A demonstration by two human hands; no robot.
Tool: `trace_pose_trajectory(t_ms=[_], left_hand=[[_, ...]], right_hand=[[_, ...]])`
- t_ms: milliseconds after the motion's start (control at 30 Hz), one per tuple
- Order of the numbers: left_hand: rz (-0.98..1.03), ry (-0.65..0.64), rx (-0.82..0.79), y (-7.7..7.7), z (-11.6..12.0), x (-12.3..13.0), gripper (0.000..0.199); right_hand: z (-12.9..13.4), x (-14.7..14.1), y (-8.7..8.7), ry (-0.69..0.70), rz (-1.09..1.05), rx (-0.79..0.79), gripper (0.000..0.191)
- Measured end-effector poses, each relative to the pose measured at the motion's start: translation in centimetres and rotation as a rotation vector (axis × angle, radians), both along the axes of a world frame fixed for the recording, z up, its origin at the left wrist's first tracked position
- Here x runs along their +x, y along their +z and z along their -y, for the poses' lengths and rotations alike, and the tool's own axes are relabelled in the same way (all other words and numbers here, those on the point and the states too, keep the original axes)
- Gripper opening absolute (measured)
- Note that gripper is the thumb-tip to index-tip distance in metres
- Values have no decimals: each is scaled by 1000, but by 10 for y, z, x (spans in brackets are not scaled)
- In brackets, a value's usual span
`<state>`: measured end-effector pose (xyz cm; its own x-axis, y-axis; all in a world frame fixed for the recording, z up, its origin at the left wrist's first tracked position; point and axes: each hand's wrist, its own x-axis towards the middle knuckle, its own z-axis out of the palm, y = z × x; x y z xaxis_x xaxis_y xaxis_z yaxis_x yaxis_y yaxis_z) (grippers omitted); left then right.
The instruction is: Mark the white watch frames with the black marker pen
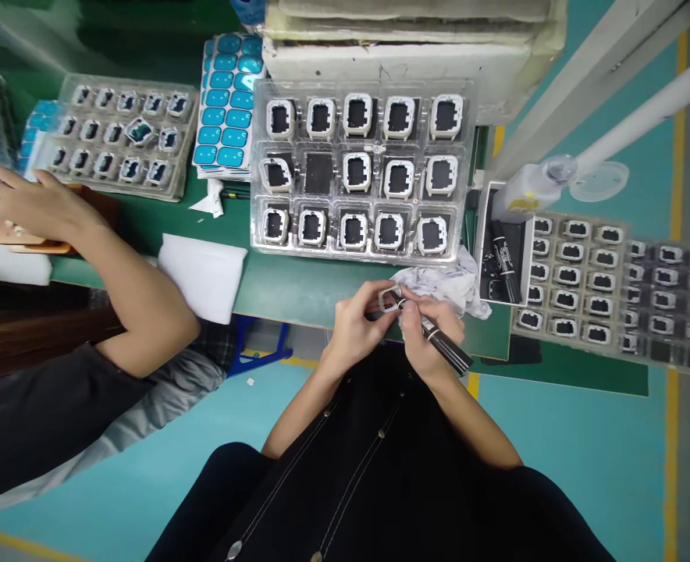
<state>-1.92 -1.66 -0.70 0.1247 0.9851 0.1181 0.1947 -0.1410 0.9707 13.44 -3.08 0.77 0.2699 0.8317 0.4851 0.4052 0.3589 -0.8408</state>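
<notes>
My left hand [360, 324] holds a small white frame [388, 300], shaped like a watch case, near the front edge of the table. In my right hand [430, 328] is a black marker pen [447, 349], its tip end pointing at the frame and seeming to meet it; my fingers partly hide the contact. Just beyond my hands lies a clear plastic tray [321, 254] with similar white frames in its pockets. One pocket in its middle row shows only dark lining. A crumpled white cloth [456, 285] lies right behind my right hand.
A co-worker's arm [146, 312] reaches over the table at left, near another tray [172, 187] of frames. Blue sticker sheets [223, 117] lie between the trays. At right stand a white box [524, 293] with markers, a bottle [521, 191] and more filled trays [579, 293].
</notes>
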Motion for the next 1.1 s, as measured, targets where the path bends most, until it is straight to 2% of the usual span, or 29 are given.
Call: trace_pose_trajectory(t_ms=[433, 633, 867, 1100], left_hand=[[-72, 3, 4, 0, 1, -1, 39], [-121, 22, 40, -1, 1, 0, 37], [-67, 23, 11, -2, 1, 1, 37], [-63, -8, 16, 2, -2, -1, 36]], right_hand=[[-2, -1, -1, -2, 8, 22, 11], [-2, -1, 2, 0, 118, 81, 9], [-5, -4, 5, 9, 82, 108, 14], [-5, -1, -2, 48, 73, 112, 13]])
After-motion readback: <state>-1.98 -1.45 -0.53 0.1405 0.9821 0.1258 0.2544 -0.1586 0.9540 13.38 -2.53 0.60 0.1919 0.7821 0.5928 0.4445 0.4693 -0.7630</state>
